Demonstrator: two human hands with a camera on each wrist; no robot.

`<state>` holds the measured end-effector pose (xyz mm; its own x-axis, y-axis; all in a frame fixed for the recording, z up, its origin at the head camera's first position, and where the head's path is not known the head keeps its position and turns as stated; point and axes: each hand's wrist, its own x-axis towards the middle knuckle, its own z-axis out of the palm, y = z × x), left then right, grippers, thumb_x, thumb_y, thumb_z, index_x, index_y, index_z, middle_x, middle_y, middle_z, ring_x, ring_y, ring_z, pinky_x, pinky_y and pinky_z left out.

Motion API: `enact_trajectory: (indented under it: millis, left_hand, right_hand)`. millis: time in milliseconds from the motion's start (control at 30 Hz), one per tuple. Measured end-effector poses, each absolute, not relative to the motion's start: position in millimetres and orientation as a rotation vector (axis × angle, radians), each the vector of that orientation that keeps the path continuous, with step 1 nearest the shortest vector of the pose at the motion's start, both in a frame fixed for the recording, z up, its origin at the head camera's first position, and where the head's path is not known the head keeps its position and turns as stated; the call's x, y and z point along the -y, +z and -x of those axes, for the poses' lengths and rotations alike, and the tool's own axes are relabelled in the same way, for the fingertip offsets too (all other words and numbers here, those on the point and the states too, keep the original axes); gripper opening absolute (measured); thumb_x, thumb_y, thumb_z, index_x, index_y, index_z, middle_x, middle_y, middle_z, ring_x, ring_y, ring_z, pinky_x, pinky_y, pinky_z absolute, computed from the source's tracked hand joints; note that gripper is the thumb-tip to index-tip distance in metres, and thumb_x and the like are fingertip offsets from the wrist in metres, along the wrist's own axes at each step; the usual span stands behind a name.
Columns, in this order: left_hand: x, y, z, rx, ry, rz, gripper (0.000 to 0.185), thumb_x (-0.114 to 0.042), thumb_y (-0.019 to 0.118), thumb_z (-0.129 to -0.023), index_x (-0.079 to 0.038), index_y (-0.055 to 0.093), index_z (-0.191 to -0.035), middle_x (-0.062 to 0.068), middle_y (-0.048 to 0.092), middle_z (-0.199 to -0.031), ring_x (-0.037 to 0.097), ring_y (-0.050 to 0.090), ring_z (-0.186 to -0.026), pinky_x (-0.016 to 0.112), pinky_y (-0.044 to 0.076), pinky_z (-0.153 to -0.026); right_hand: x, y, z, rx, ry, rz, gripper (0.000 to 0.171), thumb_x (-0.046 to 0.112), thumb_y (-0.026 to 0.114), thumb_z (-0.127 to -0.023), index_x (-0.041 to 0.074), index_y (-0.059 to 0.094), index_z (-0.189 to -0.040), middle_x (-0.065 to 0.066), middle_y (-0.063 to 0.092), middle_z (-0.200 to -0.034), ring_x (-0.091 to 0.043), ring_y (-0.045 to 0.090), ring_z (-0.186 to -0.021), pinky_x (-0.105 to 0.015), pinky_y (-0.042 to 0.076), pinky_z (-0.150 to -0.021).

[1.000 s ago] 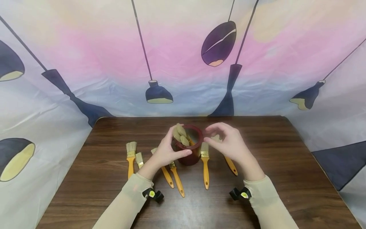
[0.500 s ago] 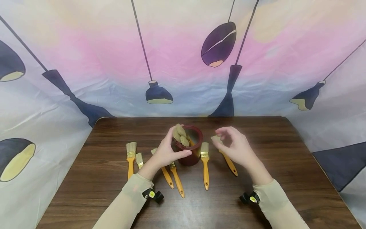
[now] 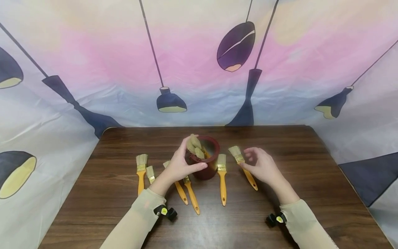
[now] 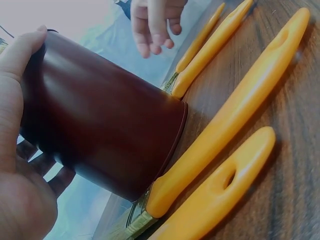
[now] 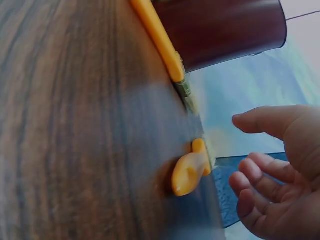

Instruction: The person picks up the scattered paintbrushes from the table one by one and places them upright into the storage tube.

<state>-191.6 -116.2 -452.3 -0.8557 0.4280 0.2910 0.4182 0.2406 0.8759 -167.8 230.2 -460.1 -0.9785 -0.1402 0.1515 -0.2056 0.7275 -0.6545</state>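
Observation:
My left hand [image 3: 181, 162] grips a dark red cylindrical cup [image 4: 100, 115], thumb on the near side and fingers around the left. Several paintbrushes stand bristles up [image 3: 195, 145] inside it, leaning against the left rim. My right hand [image 3: 262, 166] holds nothing; its fingers are loosely bent beside a paintbrush [image 3: 248, 176] that lies slanted right of the cup. Its thumb overlaps that brush's handle in the head view, while the right wrist view shows a gap between thumb and fingers. Another paintbrush [image 3: 223, 183] lies between the cup and my right hand.
Left of the cup, more yellow-handled paintbrushes lie on the dark wooden table [image 3: 311, 200]: one flat brush [image 3: 141, 169] farthest left, a smaller one [image 3: 150, 173] partly behind my left arm, and two handles [image 3: 193, 199] near my left wrist. A lamp-patterned cloth [image 3: 124, 69] hangs behind the table.
My right hand has left the cup's rim and moved right and slightly nearer, to the slanted paintbrush. The left hand and the cup have stayed in place.

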Motion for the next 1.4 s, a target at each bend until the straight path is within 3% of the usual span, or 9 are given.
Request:
enact_trajectory:
  millis: [233, 533, 767, 1000, 1133, 1400]
  left_hand:
    - [116.7, -452.2, 190.9, -2.445, 1.756, -0.840, 0.103, -0.021, 0.094, -0.085, -0.028, 0.034, -0.168, 0.009, 0.054, -0.160, 0.029, 0.048, -0.150, 0.065, 0.037, -0.120]
    - [116.6, -451.2, 191.7, -2.457, 1.735, -0.837, 0.099, -0.029, 0.093, -0.088, -0.034, 0.034, -0.167, 0.007, 0.053, -0.160, 0.024, 0.049, -0.149, 0.062, 0.038, -0.120]
    - [117.4, -452.6, 192.2, -2.457, 1.730, -0.831, 0.100, -0.031, 0.093, -0.088, -0.028, 0.034, -0.169, 0.006, 0.054, -0.159, 0.024, 0.050, -0.148, 0.063, 0.039, -0.119]
    - [118.2, -453.0, 192.6, -2.459, 1.727, -0.822, 0.099, -0.032, 0.093, -0.088, -0.031, 0.034, -0.168, 0.005, 0.054, -0.158, 0.025, 0.050, -0.148, 0.064, 0.039, -0.119]
    - [117.6, -453.4, 193.2, -2.461, 1.727, -0.825, 0.100, -0.033, 0.093, -0.088, -0.027, 0.034, -0.169, 0.008, 0.053, -0.160, 0.026, 0.049, -0.149, 0.064, 0.038, -0.119]
    - [116.5, -451.6, 192.9, -2.453, 1.737, -0.821, 0.099, -0.031, 0.093, -0.087, -0.029, 0.035, -0.168, 0.007, 0.054, -0.159, 0.025, 0.049, -0.149, 0.064, 0.037, -0.120]
  right_hand:
    - [-233.7, -470.3, 170.0, 2.941, 1.113, -0.198, 0.055, 0.028, 0.092, -0.090, -0.003, 0.069, -0.129, -0.015, 0.074, -0.113, -0.027, 0.071, -0.097, -0.049, 0.060, -0.085]
    - [-232.5, -475.8, 172.9, 2.999, 1.160, -0.137, 0.053, 0.028, 0.090, -0.091, -0.004, 0.069, -0.127, -0.014, 0.073, -0.113, -0.025, 0.071, -0.096, -0.046, 0.061, -0.085]
    - [-235.1, -479.3, 175.3, 3.040, 1.144, -0.121, 0.053, 0.030, 0.092, -0.089, -0.004, 0.071, -0.123, -0.013, 0.073, -0.109, -0.023, 0.070, -0.094, -0.042, 0.061, -0.083]
    - [-237.1, -477.1, 174.5, 3.041, 1.130, -0.125, 0.041, 0.025, 0.091, -0.090, -0.003, 0.075, -0.116, -0.008, 0.072, -0.099, -0.020, 0.068, -0.088, -0.038, 0.058, -0.080]
    - [-238.0, -477.2, 174.1, 3.031, 1.109, -0.126, 0.032, 0.022, 0.089, -0.092, 0.000, 0.076, -0.111, -0.006, 0.071, -0.095, -0.018, 0.066, -0.085, -0.037, 0.056, -0.079]
    - [-239.0, -478.8, 174.1, 3.031, 1.085, -0.118, 0.027, 0.024, 0.088, -0.094, 0.002, 0.077, -0.106, -0.004, 0.072, -0.093, -0.018, 0.065, -0.084, -0.037, 0.055, -0.077]
